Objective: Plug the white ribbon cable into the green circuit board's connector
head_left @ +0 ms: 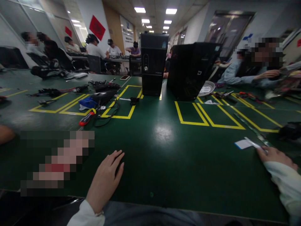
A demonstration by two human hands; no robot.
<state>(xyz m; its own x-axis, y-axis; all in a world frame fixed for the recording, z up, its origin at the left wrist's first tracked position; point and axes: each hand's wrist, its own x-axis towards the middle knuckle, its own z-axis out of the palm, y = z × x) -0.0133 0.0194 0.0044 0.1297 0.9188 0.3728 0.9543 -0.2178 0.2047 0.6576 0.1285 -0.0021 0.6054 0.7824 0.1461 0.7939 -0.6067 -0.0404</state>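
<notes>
My left hand (105, 179) rests palm down on the green table (164, 175), its fingers stretched out and slightly apart, holding nothing. Far to the right, my right hand (276, 156) has its fingers closed on the near end of a slim silvery tool (255, 143), whose kind I cannot make out. The tool's far end lies over a small white card (243, 144) with a blue edge. Part of the right hand's grip is hidden from view.
Two black computer towers (154, 62) (191, 72) stand mid-table. Yellow tape outlines (195, 121) mark the surface. A red-and-black screwdriver (87, 118), a blue item (87, 102) and black cables (103, 86) lie left. A white basket (207, 88) stands behind. Other people sit around.
</notes>
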